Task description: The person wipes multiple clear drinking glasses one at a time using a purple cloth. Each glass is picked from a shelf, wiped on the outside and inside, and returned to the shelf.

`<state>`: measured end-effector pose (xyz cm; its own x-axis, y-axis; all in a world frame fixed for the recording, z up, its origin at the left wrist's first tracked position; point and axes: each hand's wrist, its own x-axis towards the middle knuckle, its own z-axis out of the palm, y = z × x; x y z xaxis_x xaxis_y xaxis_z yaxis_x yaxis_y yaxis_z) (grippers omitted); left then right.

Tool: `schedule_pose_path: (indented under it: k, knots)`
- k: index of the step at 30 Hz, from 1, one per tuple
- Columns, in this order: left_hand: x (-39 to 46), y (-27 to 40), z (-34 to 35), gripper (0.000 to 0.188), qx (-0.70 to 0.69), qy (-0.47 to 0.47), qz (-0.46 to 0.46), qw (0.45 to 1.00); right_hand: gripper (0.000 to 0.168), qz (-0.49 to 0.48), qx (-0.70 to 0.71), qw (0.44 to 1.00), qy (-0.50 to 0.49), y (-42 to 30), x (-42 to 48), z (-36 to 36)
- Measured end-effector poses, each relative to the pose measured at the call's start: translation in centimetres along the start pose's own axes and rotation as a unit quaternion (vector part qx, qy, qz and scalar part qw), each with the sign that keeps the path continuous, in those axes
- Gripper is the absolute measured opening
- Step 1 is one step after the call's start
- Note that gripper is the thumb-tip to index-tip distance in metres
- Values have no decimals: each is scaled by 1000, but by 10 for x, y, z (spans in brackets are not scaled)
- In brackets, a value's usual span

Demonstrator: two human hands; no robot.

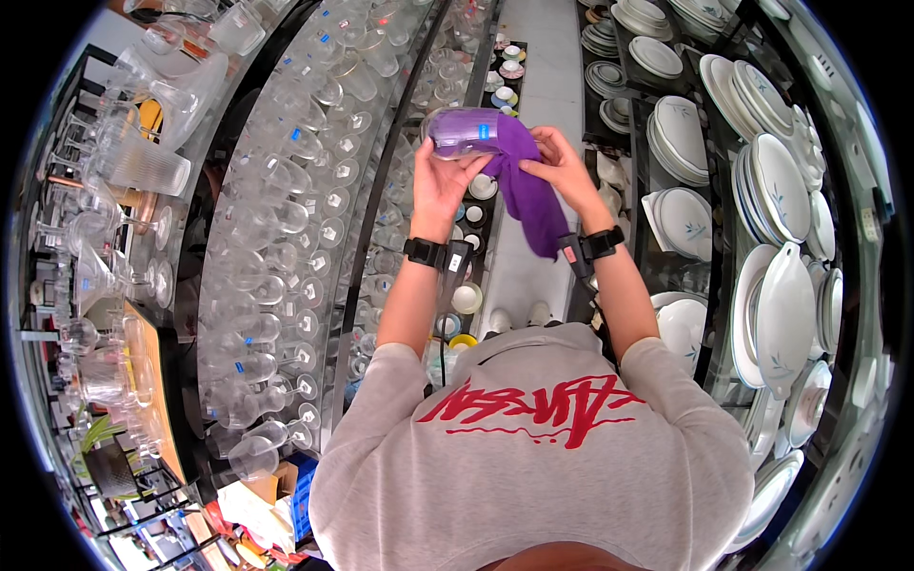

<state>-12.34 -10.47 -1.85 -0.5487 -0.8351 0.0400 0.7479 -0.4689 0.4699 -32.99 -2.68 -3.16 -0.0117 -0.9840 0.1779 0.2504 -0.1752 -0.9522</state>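
Note:
Both hands are raised over the aisle, in front of my chest. My left hand (444,178) grips a clear drinking glass (464,132) that lies on its side and bears a small blue sticker. A purple cloth (528,200) is at the glass's right end, and purple shows through the glass wall. My right hand (560,168) holds the cloth beside that end, with the thumb on top. The rest of the cloth hangs down towards my right wrist. Whether my right fingers also touch the glass cannot be told.
Stemmed glasses (271,289) stand in dense rows on the shelves at left. White plates and oval dishes (782,314) fill the shelves at right. Cups and saucers (511,69) line a low shelf along the floor aisle (525,271). A cardboard box (275,485) sits at lower left.

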Motion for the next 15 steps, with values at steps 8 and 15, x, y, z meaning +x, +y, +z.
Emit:
schedule_pose_path:
  k: [8, 15]
  knots:
    - [1, -1, 14, 55, 18, -10, 1, 1000, 47, 12, 126, 987, 97, 43, -3, 20]
    - [-7, 8, 2, 56, 92, 18, 7, 996, 28, -44, -59, 985, 156, 12, 4, 5]
